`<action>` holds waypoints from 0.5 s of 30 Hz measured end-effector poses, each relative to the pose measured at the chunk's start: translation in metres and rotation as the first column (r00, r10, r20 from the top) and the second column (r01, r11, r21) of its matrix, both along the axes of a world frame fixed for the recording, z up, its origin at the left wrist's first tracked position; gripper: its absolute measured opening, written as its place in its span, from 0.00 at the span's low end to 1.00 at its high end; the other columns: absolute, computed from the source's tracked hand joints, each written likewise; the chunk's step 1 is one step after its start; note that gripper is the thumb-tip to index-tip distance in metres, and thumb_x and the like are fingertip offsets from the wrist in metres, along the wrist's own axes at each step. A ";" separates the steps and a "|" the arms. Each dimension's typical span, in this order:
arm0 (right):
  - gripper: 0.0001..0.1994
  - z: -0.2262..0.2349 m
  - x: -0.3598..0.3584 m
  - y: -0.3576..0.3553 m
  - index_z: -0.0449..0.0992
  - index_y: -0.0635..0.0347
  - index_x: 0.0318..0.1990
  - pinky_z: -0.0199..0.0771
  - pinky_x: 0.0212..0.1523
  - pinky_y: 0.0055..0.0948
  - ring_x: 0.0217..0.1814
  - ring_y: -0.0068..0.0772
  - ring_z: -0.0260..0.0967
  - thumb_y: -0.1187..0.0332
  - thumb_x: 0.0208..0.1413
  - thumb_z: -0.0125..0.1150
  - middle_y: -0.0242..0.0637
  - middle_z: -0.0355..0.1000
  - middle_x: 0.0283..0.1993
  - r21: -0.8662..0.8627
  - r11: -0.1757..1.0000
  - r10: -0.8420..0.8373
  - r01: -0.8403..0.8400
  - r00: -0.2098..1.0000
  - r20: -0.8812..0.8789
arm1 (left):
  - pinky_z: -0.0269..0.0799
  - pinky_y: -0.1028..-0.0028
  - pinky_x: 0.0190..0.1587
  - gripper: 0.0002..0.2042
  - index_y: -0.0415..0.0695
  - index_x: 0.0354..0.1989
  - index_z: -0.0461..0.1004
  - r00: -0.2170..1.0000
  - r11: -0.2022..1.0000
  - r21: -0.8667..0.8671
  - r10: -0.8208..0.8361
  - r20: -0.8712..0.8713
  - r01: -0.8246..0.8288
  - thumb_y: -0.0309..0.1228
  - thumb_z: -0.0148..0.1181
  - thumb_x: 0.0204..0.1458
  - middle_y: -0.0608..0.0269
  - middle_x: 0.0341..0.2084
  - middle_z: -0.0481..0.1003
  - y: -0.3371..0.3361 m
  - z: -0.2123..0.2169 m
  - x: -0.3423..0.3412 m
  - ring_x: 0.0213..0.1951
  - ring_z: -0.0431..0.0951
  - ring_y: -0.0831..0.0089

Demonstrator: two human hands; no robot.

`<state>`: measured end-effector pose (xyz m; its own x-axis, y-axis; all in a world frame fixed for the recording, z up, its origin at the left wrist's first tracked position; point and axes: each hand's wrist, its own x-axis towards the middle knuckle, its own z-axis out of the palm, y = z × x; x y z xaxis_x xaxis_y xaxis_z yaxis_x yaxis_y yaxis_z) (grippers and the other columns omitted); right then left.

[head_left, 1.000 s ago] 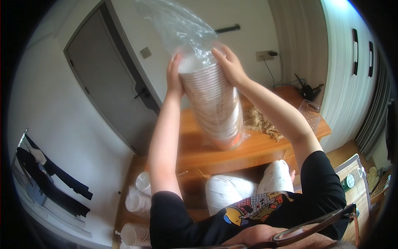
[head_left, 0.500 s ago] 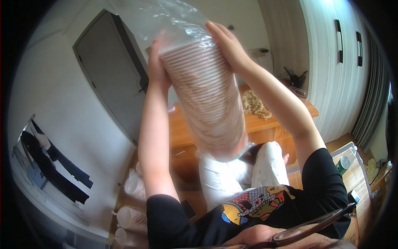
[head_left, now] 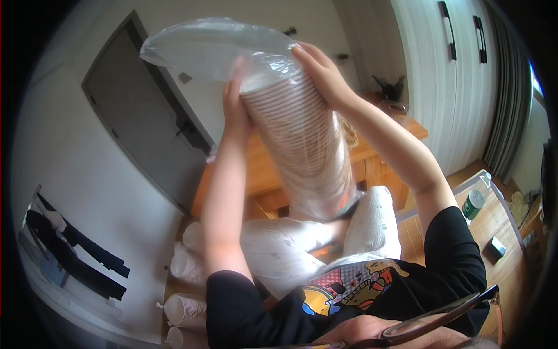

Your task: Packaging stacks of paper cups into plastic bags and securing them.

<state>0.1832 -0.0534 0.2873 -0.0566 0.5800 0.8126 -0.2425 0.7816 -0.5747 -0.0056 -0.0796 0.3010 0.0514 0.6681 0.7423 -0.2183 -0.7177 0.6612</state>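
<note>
Tall stack of white disposable cups in a clear plastic sleeve (head_left: 302,139) sat centre frame, above my lap | risk, I judged: loose film could slip, spilling cups | left hand (head_left: 235,110) and right hand (head_left: 322,72) were raised, fingers clasping the stack's top | wooden table (head_left: 372,151) behind.

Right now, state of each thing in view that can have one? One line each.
Stack of paper cups: nested, in its clear plastic sleeve, held up tilted over the lap.
Plastic sleeve: open, loose end bunched above the stack.
Left hand: gripping the stack's top from the left.
Right hand: fingers on the stack's top from the right.
Grey door: shut.
Other cup stacks: lying on the floor.
Green-capped bottle: capped, on the floor.
</note>
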 end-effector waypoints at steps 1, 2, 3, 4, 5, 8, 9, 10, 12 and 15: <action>0.39 -0.006 0.001 0.004 0.63 0.68 0.63 0.64 0.57 0.29 0.56 0.32 0.66 0.41 0.56 0.55 0.48 0.69 0.55 0.026 1.000 -0.006 0.006 1.000 0.020 | 0.67 0.65 0.57 0.24 0.44 0.64 0.61 1.000 0.999 0.052 0.011 0.008 -0.012 0.44 0.42 0.63 0.58 0.57 0.66 0.007 -0.008 0.001 0.57 0.67 0.65; 0.38 -0.011 0.001 0.004 0.64 0.67 0.62 0.65 0.57 0.31 0.57 0.35 0.66 0.41 0.55 0.55 0.51 0.67 0.57 0.035 0.999 -0.011 0.009 0.999 0.050 | 0.67 0.65 0.57 0.23 0.43 0.62 0.63 1.000 0.999 0.036 -0.024 -0.016 0.024 0.44 0.42 0.63 0.58 0.57 0.65 0.019 -0.011 -0.007 0.56 0.68 0.65; 0.38 -0.019 -0.002 0.010 0.64 0.67 0.62 0.65 0.57 0.31 0.57 0.35 0.66 0.41 0.55 0.55 0.51 0.67 0.57 0.012 1.000 -0.003 0.003 0.998 0.061 | 0.67 0.65 0.57 0.23 0.43 0.62 0.63 1.000 1.000 0.013 -0.018 -0.005 0.018 0.44 0.42 0.63 0.58 0.57 0.65 0.027 -0.026 -0.014 0.56 0.68 0.65; 0.39 -0.024 -0.002 0.018 0.64 0.66 0.62 0.65 0.58 0.32 0.57 0.37 0.66 0.41 0.55 0.55 0.52 0.66 0.58 0.072 0.994 -0.084 0.080 0.995 0.057 | 0.67 0.65 0.57 0.23 0.43 0.60 0.63 1.000 1.000 0.014 0.017 0.012 -0.017 0.44 0.42 0.63 0.58 0.56 0.66 0.031 -0.032 -0.009 0.56 0.68 0.66; 0.39 -0.032 -0.002 0.024 0.64 0.66 0.62 0.65 0.58 0.33 0.58 0.39 0.66 0.40 0.55 0.54 0.54 0.65 0.60 0.134 0.979 -0.163 0.154 0.985 0.053 | 0.67 0.66 0.57 0.22 0.42 0.59 0.64 0.998 0.998 0.015 0.053 0.031 -0.053 0.44 0.42 0.62 0.58 0.56 0.66 0.035 -0.039 -0.005 0.55 0.69 0.66; 0.34 -0.053 -0.006 0.035 0.64 0.65 0.62 0.63 0.59 0.31 0.59 0.35 0.64 0.45 0.58 0.54 0.49 0.65 0.60 0.107 0.986 -0.139 0.131 0.988 0.073 | 0.66 0.66 0.58 0.22 0.42 0.59 0.64 0.993 0.993 0.035 0.117 -0.024 -0.117 0.43 0.42 0.62 0.58 0.54 0.67 0.042 -0.060 -0.013 0.55 0.69 0.65; 0.30 -0.059 -0.009 0.038 0.63 0.65 0.62 0.61 0.59 0.27 0.59 0.29 0.63 0.50 0.61 0.53 0.41 0.67 0.59 0.110 0.987 -0.123 0.116 0.990 0.067 | 0.66 0.66 0.58 0.22 0.42 0.59 0.63 0.995 0.993 0.068 0.098 -0.013 -0.097 0.43 0.41 0.63 0.58 0.53 0.68 0.046 -0.064 -0.018 0.55 0.69 0.65; 0.31 -0.062 -0.012 0.030 0.63 0.64 0.63 0.63 0.56 0.26 0.56 0.28 0.64 0.49 0.61 0.53 0.40 0.68 0.58 0.034 0.999 -0.008 0.006 0.996 0.086 | 0.65 0.66 0.58 0.23 0.41 0.59 0.63 0.991 0.989 0.075 0.128 -0.034 -0.125 0.43 0.41 0.62 0.58 0.53 0.68 0.045 -0.071 -0.024 0.55 0.69 0.66; 0.30 -0.074 -0.015 0.032 0.64 0.63 0.63 0.64 0.51 0.24 0.51 0.27 0.64 0.48 0.61 0.52 0.38 0.69 0.56 -0.052 0.998 0.027 -0.026 0.999 0.021 | 0.64 0.68 0.59 0.24 0.40 0.61 0.63 0.969 0.969 0.127 0.225 -0.101 -0.211 0.43 0.39 0.62 0.58 0.53 0.69 0.047 -0.078 -0.024 0.55 0.69 0.66; 0.31 -0.095 -0.018 0.035 0.57 0.61 0.66 0.58 0.58 0.29 0.61 0.32 0.56 0.51 0.63 0.51 0.43 0.57 0.65 -0.123 0.987 0.105 -0.101 0.994 0.021 | 0.59 0.68 0.62 0.26 0.40 0.63 0.61 0.976 0.978 0.040 0.206 -0.065 -0.204 0.43 0.37 0.62 0.57 0.55 0.68 0.051 -0.097 -0.029 0.57 0.68 0.66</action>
<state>0.1657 -0.0179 0.1920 -0.1421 0.6640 0.7341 -0.3011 0.6774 -0.6711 -0.0346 -0.0285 0.2042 -0.0329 0.6447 0.7637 -0.0192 -0.7644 0.6445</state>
